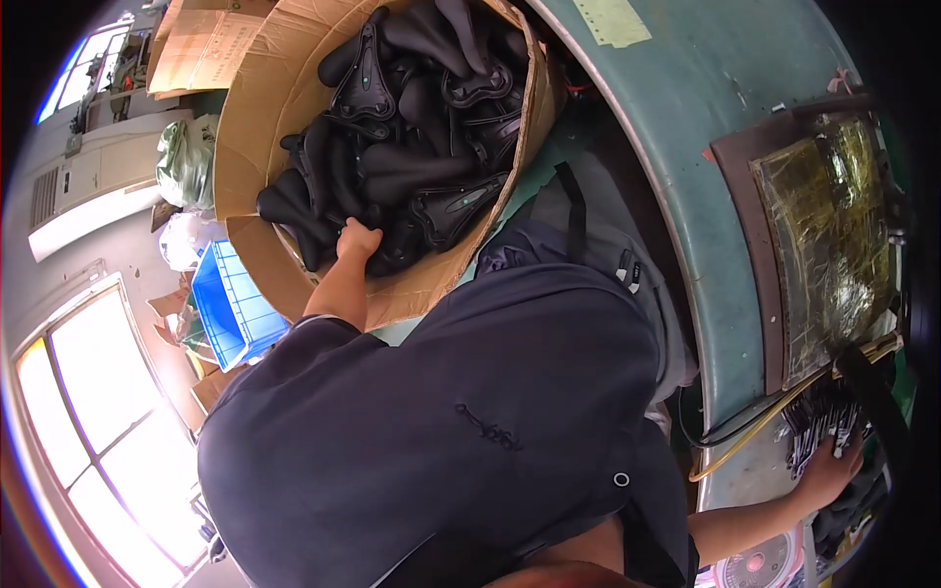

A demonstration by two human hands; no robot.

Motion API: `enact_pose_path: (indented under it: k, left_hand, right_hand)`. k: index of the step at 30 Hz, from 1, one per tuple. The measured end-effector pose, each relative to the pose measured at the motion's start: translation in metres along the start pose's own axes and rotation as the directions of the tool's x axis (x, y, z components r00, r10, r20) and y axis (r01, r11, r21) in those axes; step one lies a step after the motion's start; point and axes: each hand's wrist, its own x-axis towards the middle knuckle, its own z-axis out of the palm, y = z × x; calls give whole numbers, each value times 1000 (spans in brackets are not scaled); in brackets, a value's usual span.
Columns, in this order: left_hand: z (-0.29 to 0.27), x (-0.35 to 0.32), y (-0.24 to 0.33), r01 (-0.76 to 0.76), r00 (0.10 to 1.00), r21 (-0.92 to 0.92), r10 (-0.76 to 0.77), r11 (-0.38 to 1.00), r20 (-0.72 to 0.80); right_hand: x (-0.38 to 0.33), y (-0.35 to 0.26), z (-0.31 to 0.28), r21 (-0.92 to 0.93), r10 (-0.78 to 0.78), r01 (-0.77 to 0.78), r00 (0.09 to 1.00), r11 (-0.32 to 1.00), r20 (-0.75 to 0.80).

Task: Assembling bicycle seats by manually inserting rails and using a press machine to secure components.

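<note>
My left hand (358, 238) reaches down into a big cardboard box (257, 118) filled with several black bicycle saddles (412, 108). Its fingers curl around a black saddle (387, 257) at the near edge of the pile. My right hand (831, 468) lies at the lower right with its fingers spread over a heap of small black-and-white parts (818, 423) on the green workbench (706, 127). My dark blue shirt (441, 421) fills the middle of the view and hides whatever is below it.
A brown-framed plate covered in shiny film (833, 235) sits on the bench, with a black hose (877, 392) and yellow cable (755, 431) beside it. A blue plastic crate (230, 304), bags (186, 162) and flat cardboard (206, 44) lie on the floor left of the box.
</note>
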Motion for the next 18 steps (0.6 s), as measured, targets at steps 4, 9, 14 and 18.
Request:
enact_pose_path:
  k: [4,9,14,18]
  left_hand:
    - [-29,25,2,-13,979,12,16,1000,-203]
    - [-172,-2,51,-264,869,-570,-65,778,-491]
    - [-276,-167,201,-942,292,-248,186,226,-938]
    - [-279,-294,299,-897,-442,364,537,-251,-719]
  right_hand:
    - [-38,1,-31,185,358,-329,921,926,-154]
    - [-87,-21,-42,574,691,-500,703,648,-168]
    - [-112,-53,-22,967,624,-109,779,232,-62]
    - [-101,-116,-29,970,622,-114,782,214,-45]
